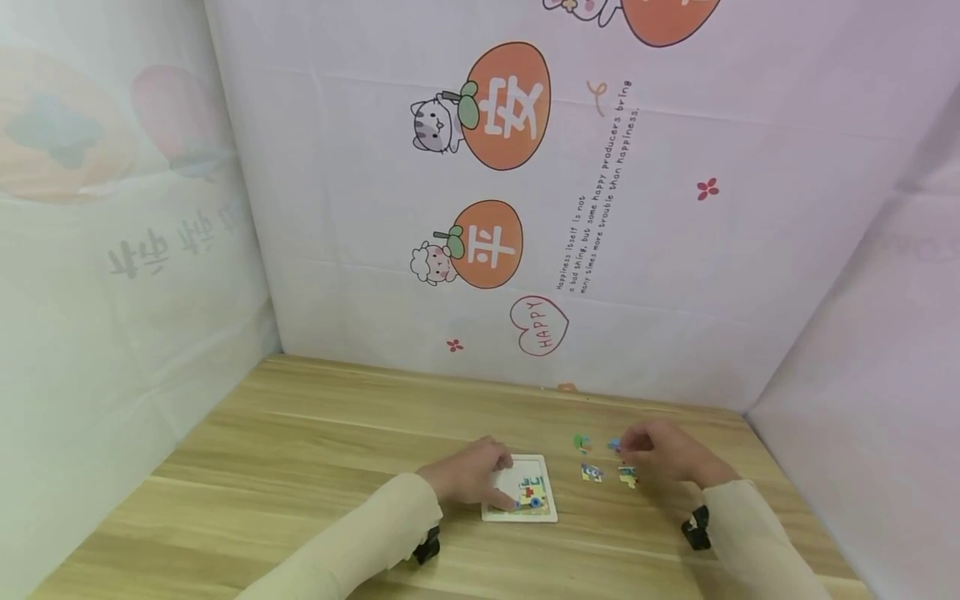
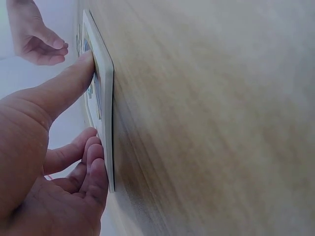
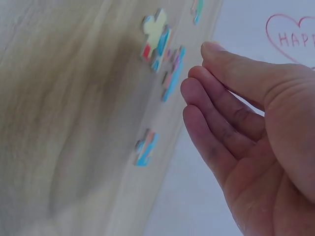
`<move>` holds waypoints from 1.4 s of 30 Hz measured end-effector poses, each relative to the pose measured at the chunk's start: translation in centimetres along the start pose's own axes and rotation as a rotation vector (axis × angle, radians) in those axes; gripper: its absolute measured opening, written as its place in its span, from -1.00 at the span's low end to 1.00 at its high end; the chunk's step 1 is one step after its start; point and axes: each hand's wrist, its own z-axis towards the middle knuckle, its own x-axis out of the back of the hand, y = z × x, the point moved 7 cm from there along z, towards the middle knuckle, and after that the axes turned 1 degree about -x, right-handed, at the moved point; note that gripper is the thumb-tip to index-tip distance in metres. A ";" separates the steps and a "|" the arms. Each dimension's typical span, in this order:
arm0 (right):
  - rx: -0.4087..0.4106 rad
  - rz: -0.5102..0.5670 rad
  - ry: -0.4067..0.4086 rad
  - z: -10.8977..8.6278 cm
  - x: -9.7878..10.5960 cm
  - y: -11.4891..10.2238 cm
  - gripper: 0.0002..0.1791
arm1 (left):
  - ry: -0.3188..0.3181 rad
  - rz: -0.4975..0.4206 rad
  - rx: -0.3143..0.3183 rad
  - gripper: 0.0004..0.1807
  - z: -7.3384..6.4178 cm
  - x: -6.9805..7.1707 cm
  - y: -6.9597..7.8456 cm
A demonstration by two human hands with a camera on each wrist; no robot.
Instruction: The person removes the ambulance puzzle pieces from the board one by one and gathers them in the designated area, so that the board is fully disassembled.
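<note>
Here's the left hand (image 1: 468,473), thumb and fingers spread apart, touching 1 white tray (image 1: 553,504) on the table (image 1: 360,425); the tray looks near square, its near edge running left to right. The left-wrist view reveals fingertips bent against its rim. To its right, the head view counts 4 loose puzzle pieces (image 1: 592,473). The right hand (image 1: 671,452) hovers there, fingertips close; whether they pinch anything, I can't tell.

The wood-grained table (image 1: 300,467) has lengthwise darker streaks; on it lie a white-rimmed board (image 1: 519,472) and, near its right side, several separate puzzle pieces (image 1: 592,472).
</note>
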 end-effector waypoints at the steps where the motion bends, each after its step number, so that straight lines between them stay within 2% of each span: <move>1: -0.001 -0.017 -0.001 0.1 0.0 -0.4 -0.89 | 0.000 0.001 -0.001 -0.29 0.0 0.0 0.0; 6: -0.002 -0.088 -0.015 0.7 -0.5 -2.3 -0.80 | 0.002 0.009 -0.002 -0.28 0.2 0.0 -0.3; 13: 0.030 -0.111 -0.047 1.8 -2.6 -5.4 -0.77 | 0.001 0.005 0.006 -0.28 0.1 0.0 -0.3; 19: 0.147 -0.182 -0.065 2.8 -4.2 -9.0 -0.75 | 0.003 -0.003 0.015 -0.29 0.1 -0.1 -0.5; 22: 0.212 -0.182 -0.074 3.3 -4.9 -10.6 -0.77 | 0.003 0.000 0.020 -0.30 0.2 -0.1 -0.5; 25: 0.238 -0.148 -0.097 3.7 -5.7 -11.7 -0.77 | 0.001 0.000 0.019 -0.31 0.3 -0.2 -0.5; 30: 0.255 -0.106 -0.136 3.9 -6.7 -12.8 -0.73 | -0.001 -0.002 0.013 -0.32 0.2 -0.3 -0.5; 35: 0.251 -0.075 -0.155 4.0 -7.7 -13.0 -0.72 | -0.004 0.016 0.010 -0.32 0.1 -0.2 -0.3; 42: 0.289 -0.113 -0.145 3.8 -8.2 -12.7 -0.68 | -0.015 0.083 -0.006 -0.32 0.0 -0.2 0.1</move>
